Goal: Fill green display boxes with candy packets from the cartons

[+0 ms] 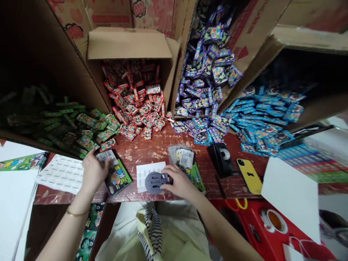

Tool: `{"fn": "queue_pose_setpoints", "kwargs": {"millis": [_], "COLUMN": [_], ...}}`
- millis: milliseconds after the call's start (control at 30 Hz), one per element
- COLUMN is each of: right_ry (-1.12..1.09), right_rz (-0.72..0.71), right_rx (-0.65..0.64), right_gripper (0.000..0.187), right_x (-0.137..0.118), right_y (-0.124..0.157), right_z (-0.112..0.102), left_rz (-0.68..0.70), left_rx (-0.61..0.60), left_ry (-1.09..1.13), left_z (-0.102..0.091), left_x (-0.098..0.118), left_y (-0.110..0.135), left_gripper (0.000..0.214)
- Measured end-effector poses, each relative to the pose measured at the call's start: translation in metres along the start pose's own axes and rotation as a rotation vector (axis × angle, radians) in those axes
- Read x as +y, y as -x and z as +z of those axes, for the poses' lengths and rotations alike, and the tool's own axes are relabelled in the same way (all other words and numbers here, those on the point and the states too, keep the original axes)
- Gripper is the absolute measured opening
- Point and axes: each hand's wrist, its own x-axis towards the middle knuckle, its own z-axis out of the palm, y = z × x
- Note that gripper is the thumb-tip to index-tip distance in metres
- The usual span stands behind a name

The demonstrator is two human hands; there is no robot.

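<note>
My left hand point(94, 170) rests closed on a green-and-black candy packet point(116, 177) lying on the worn red table point(152, 148), fingers curled over its upper left corner. My right hand point(178, 181) grips a round grey plastic tool point(154, 182) that sits over a white label sheet point(148, 172). Just beyond the right hand lies a stack of clear-wrapped green packets point(187, 161).
Open cartons hold green point(67, 123), red point(136, 101), purple point(206, 79) and blue point(266, 108) packets. A black tape dispenser point(221, 157), a yellow phone point(248, 175), a sticker sheet point(61, 174) and a white board point(292, 195) lie around.
</note>
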Motion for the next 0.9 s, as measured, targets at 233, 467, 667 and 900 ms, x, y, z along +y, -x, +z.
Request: {"fn": "queue_pose_setpoints", "kwargs": {"millis": [233,467,667,900], "right_ry": [0.076,-0.038,0.107,-0.435], "right_rz": [-0.058,0.092,0.143,0.101], "right_rx": [-0.106,0.285,0.308,0.345], "right_gripper": [0.062,0.055,0.048,0.022], "right_x": [0.014,0.034,0.045,0.000], "right_y": [0.005,-0.033,-0.084,-0.081], "right_z": [0.014,-0.013,-0.002,-0.023], "left_rz": [0.328,0.174,0.066,0.158], "left_rx": [-0.640,-0.683,-0.649,-0.583], "left_ry": [-0.038,0.013,0.009,-0.210], "left_z": [0.058,0.048,0.007,-0.023], "left_x": [0.040,0.060,0.074,0.072], "left_y": [0.056,0.040,0.034,0.036], "left_gripper": [0.049,0.020,0.027,0.040]}}
